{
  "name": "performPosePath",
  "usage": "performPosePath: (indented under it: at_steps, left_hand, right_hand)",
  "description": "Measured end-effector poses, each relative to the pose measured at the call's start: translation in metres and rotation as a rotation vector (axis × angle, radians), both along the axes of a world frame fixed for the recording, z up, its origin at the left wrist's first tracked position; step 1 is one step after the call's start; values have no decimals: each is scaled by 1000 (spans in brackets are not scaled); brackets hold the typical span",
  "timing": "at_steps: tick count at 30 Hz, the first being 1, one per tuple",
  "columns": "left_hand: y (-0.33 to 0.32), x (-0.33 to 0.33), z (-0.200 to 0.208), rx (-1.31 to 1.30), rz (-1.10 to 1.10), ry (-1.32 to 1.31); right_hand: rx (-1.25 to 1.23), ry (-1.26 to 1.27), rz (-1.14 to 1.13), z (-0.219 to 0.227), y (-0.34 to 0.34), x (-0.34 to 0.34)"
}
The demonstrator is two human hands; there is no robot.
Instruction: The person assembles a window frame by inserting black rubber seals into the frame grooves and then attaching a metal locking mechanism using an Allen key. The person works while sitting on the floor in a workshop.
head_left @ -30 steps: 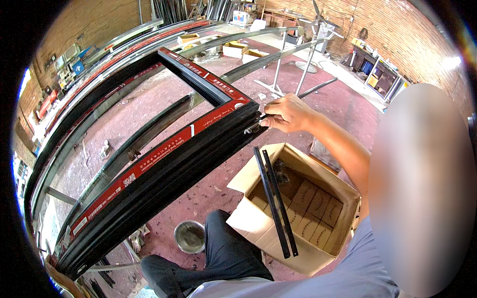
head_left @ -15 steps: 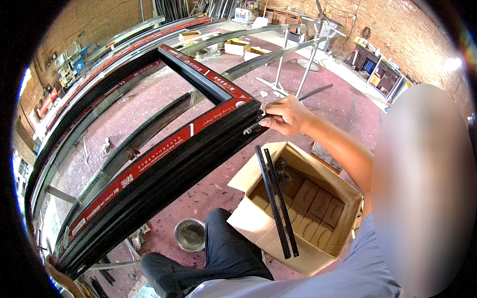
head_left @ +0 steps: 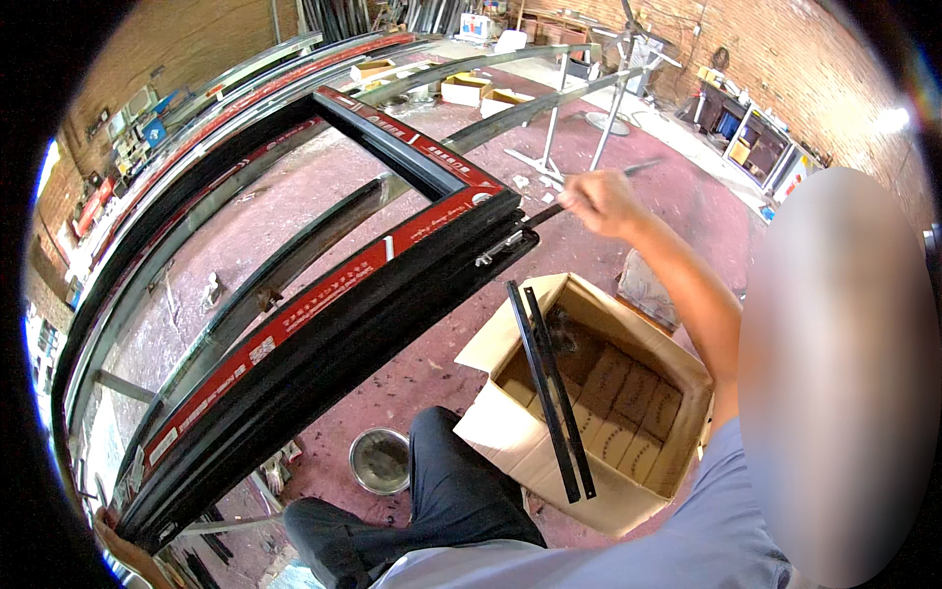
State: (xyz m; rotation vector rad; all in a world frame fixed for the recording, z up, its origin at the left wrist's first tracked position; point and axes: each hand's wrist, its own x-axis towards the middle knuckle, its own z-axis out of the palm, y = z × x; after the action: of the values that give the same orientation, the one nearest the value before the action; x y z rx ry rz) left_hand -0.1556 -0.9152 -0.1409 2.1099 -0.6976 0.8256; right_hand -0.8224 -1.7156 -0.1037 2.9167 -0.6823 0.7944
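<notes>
A large black window frame (head_left: 324, 324) with red protective tape lies tilted across the view. My left hand (head_left: 116, 535) grips its near end at the bottom left edge; only part of the hand shows. My right hand is out of sight. A person in a light blue shirt stands close on the right. Their hand (head_left: 601, 201) holds a thin dark rod (head_left: 638, 169) just past the frame's far corner, beside a small metal fitting (head_left: 498, 247).
An open cardboard box (head_left: 628, 304) of packed parts sits on the red floor, with two black strips (head_left: 549, 393) lying across it. A metal bowl (head_left: 381, 459) stands by the person's raised knee. Long profiles (head_left: 245, 79), small boxes (head_left: 466, 88) and a metal stand (head_left: 608, 108) fill the back.
The other person's hand has moved up and to the right, away from the frame's corner, with the thin rod in it. The frame and my left hand stay put.
</notes>
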Motion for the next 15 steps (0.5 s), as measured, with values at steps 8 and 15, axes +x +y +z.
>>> performPosePath:
  at_steps: [8, 15]
  left_hand:
    - [-18, -18, 11, -85, 23, 12]
    - [-29, -15, 12, 6, -23, -10]
  right_hand:
    - [76, -155, 151, -6, 64, 56]
    - [-89, -505, -456, -36, -58, -72]
